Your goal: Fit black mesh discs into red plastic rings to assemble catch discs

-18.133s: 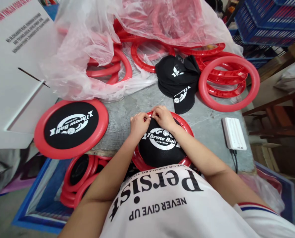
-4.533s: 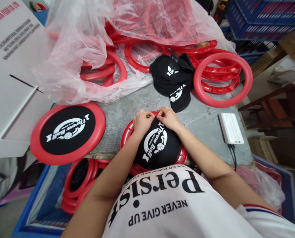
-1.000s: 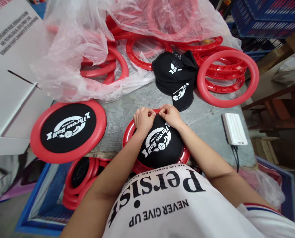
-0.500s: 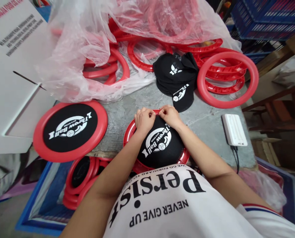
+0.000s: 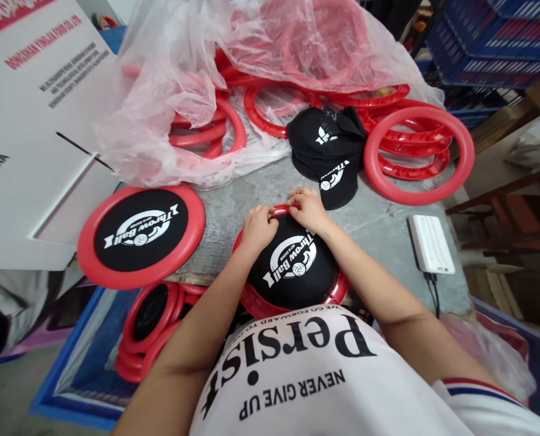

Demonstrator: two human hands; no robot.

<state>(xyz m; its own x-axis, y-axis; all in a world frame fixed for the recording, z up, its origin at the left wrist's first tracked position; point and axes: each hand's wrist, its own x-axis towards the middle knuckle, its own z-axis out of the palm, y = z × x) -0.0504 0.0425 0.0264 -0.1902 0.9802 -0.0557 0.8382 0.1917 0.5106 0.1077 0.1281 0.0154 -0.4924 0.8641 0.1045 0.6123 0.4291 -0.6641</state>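
Note:
A red plastic ring [image 5: 341,292] lies at the table's near edge against my shirt. Black printed "Throw Ball" fabric [image 5: 318,280] stretches across its opening. My left hand [image 5: 259,229] grips the far left part of the rim, fingers curled over it and thumb at the fabric's edge. Close beside it, my right hand [image 5: 307,211] pinches the far rim with bent fingers. What the fingertips press on is partly hidden. A matching disc [image 5: 192,233], red with a black centre, rests to the left. Beyond my right hand sits a pile of black printed fabric pieces [image 5: 327,145].
Loose red rings [image 5: 463,151] are stacked at the right back. More rings lie under a clear plastic bag [image 5: 161,109]. A white power bank [image 5: 431,244] with a cable is on the right. Below the table stands a blue crate [image 5: 52,387] holding red discs. A white carton [image 5: 20,212] stands left.
My hands have shifted slightly along the far rim; the right fingers are raised a little more. The whole view has moved a little, showing more of the carton.

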